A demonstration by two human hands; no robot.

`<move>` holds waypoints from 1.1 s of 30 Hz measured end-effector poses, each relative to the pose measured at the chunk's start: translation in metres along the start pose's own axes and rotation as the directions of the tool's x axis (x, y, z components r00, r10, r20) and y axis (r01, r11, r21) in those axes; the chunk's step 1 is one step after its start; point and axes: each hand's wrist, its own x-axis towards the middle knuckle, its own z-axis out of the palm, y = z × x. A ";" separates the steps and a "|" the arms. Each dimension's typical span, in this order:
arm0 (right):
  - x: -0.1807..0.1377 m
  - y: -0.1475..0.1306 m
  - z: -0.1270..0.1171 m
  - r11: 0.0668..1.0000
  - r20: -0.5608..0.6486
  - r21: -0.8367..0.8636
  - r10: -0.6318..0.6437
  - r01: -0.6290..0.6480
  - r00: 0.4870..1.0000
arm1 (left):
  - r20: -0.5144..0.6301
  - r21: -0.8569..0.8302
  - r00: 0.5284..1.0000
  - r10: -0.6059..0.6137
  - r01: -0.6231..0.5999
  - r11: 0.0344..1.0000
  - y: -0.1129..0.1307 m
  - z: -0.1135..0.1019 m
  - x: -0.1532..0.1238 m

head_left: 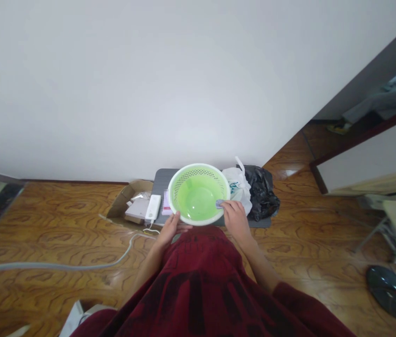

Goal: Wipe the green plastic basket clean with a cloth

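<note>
A white basket (178, 180) with perforated sides holds a light green basin (201, 189), just in front of me. My left hand (171, 229) grips the basket at its near left rim, thumb at the edge and fingers along the outside below. At the right rim, my right hand (235, 216) pinches a small greyish-purple cloth (219, 204) against the inner edge. Its lower fingers are partly hidden behind the hand.
The basket rests over a low dark grey table (165, 175) against the wall. Beside it are a white power strip (153, 207), a cardboard box (122, 199), a white plastic bag (242, 187) and a black bag (261, 192). A pale cable (78, 267) crosses the wooden floor.
</note>
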 end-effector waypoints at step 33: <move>-0.002 0.010 0.013 0.987 -0.166 0.130 0.113 -0.092 0.980 | 0.050 -0.027 0.999 -0.001 0.002 1.000 -0.005 -0.006 0.005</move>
